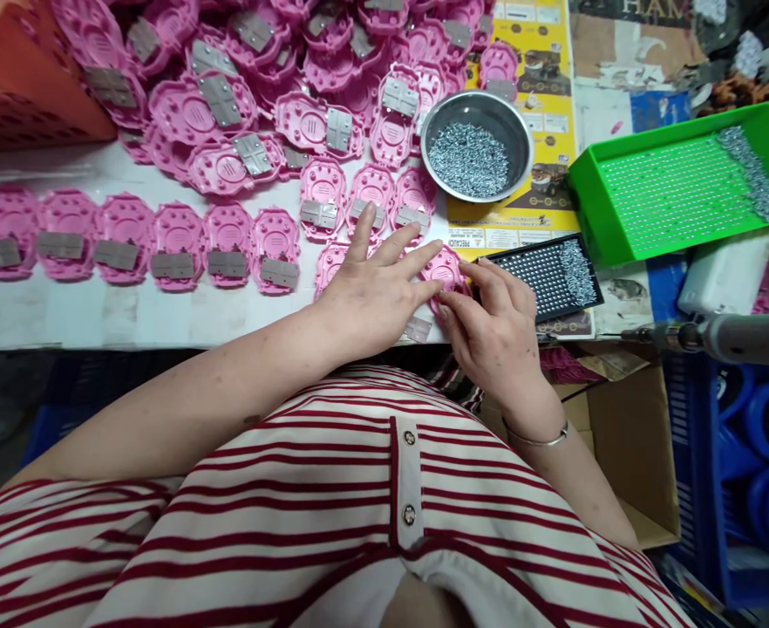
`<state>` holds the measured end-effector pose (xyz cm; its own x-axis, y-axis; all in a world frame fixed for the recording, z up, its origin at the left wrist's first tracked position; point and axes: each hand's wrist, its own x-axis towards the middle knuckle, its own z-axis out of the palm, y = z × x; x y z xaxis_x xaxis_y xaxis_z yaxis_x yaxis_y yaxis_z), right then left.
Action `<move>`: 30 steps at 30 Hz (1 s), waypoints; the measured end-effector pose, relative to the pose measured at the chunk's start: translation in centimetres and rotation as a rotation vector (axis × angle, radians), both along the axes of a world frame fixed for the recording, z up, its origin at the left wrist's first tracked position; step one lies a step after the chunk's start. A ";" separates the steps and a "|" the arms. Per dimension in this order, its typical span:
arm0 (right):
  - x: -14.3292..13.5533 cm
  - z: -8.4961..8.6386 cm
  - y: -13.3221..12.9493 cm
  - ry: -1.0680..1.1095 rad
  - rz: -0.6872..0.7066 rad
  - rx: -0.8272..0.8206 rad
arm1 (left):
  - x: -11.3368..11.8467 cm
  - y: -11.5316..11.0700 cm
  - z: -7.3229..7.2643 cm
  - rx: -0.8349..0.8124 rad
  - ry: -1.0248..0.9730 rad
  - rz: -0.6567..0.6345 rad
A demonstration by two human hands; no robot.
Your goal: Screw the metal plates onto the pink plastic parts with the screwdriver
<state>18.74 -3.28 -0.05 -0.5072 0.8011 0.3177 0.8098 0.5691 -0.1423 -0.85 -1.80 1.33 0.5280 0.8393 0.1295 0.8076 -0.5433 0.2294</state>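
Note:
My left hand [384, 288] lies with its fingers spread over several pink plastic housings, partly covering them. Its index and little fingertips rest near the pink housing [450, 263] at the front right of the group. My right hand [499, 327] is at that housing's right edge, thumb and fingers pinched together; whatever they hold is too small or hidden to make out. Just below the housing, by the table edge, shows a grey metal plate [418, 329]. Close to my right hand is a black perforated tray [521, 277] with small silver screws [576, 272] at its right end.
A steel bowl [432, 179] of screws stands behind my hands. On the right are a green tray [678, 144] and an electric screwdriver [724, 337]. A row of pink housings [125, 231] lies left, a heap [227, 113] behind, and an orange basket [31, 96] at the back left.

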 end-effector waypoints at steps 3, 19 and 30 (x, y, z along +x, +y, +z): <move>0.1 -0.1 0.1 0.029 -0.041 0.021 | -0.1 0.0 0.0 -0.013 -0.015 -0.001; -1.3 0.6 2.8 0.055 -0.040 -0.139 | 0.0 0.7 1.0 0.026 0.050 0.053; -1.2 0.0 2.7 0.086 -0.064 -0.079 | 0.1 0.5 0.8 0.038 0.015 0.035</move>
